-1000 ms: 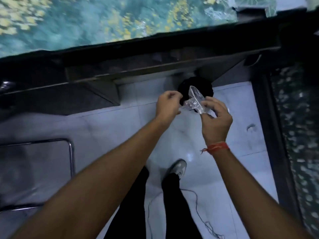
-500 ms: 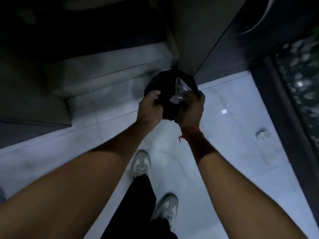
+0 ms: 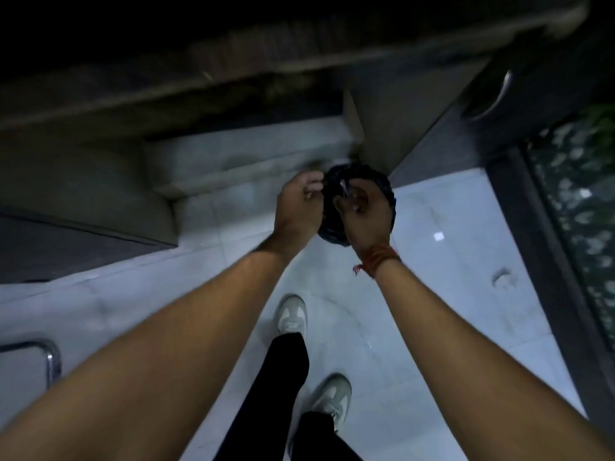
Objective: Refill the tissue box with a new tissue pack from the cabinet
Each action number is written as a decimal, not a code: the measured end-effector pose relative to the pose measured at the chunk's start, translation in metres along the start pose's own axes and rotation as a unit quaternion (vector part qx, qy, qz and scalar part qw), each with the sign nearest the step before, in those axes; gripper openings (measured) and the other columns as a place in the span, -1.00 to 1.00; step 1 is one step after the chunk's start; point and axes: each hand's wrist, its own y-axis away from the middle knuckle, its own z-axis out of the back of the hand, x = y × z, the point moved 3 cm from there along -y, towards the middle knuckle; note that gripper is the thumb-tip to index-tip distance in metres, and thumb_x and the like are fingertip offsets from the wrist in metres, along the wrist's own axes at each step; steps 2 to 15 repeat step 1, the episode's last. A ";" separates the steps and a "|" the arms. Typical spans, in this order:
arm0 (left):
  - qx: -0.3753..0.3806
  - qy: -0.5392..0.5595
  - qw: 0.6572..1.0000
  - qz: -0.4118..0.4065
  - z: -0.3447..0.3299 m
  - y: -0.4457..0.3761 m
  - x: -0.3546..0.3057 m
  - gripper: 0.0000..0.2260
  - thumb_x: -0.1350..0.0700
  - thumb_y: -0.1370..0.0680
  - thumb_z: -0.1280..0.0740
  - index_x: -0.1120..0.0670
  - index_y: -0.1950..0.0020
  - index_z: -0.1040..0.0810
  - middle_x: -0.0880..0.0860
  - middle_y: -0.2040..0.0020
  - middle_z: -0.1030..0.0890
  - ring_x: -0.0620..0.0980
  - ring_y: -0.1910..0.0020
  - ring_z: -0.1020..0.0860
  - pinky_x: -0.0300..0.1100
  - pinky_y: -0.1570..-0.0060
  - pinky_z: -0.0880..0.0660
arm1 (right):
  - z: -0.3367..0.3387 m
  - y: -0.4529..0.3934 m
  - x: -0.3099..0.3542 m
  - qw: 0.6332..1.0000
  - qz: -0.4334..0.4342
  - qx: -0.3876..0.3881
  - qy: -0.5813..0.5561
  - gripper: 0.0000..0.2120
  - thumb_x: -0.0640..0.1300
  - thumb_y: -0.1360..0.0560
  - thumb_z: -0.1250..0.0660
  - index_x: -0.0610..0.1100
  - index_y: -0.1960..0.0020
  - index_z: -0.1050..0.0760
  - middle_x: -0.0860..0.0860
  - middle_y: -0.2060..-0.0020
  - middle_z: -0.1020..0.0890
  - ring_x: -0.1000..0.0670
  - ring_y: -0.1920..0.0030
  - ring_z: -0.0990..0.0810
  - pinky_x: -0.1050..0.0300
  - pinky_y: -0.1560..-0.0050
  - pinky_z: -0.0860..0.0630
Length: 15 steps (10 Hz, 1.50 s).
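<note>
Head view looks straight down past both forearms to a pale tiled floor [image 3: 432,294], where the person stands over a small bin lined with a black bag [image 3: 382,181], tucked against the foot of a dark cabinet [image 3: 416,128]. The right hand [image 3: 367,211], with a red thread band [image 3: 379,259] at its wrist, is pinched shut on a scrap of clear plastic wrapper [image 3: 344,191] right above the mouth of the bin. The left hand [image 3: 298,207] is curled loosely just beside the bag's rim; whether it grips the bag or only steadies it I cannot tell.

My guess is that this is the clearing-up step: the wrapping of a tissue pack is being thrown away. The next move would call for the right hand to let go so the scrap falls inside the liner, not on the floor, and for the left to keep the bag's mouth open if it is slack.

Neither the tissue box nor any tissue pack is in sight, so I can't say from this spot whether the refill is done. The picture is dim and smeared. The upper part is nearly black, the wrapper is only a small glint, the bin's far side sits behind the hands, and a chrome rail [image 3: 50,357] at the lower left is cut off by the edge.
</note>
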 end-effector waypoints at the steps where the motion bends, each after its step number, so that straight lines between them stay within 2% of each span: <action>1: -0.035 0.062 0.997 -0.015 0.056 0.052 -0.076 -0.71 0.44 -0.50 -0.16 0.28 -0.09 -0.60 0.06 0.18 -0.59 -0.13 0.22 -0.58 -0.21 0.05 -0.51 | 0.018 0.057 0.105 0.997 -0.003 0.019 -0.075 -0.70 -0.31 -0.42 -0.41 -0.25 -0.15 -0.54 -0.05 0.05 -0.63 0.12 0.13 -0.60 0.37 0.09 -0.55; 15: -0.035 0.062 0.997 -0.015 0.056 0.052 -0.076 -0.71 0.44 -0.50 -0.16 0.28 -0.09 -0.60 0.06 0.18 -0.59 -0.13 0.22 -0.58 -0.21 0.05 -0.51 | 0.018 0.057 0.105 0.997 -0.003 0.019 -0.075 -0.70 -0.31 -0.42 -0.41 -0.25 -0.15 -0.54 -0.05 0.05 -0.63 0.12 0.13 -0.60 0.37 0.09 -0.55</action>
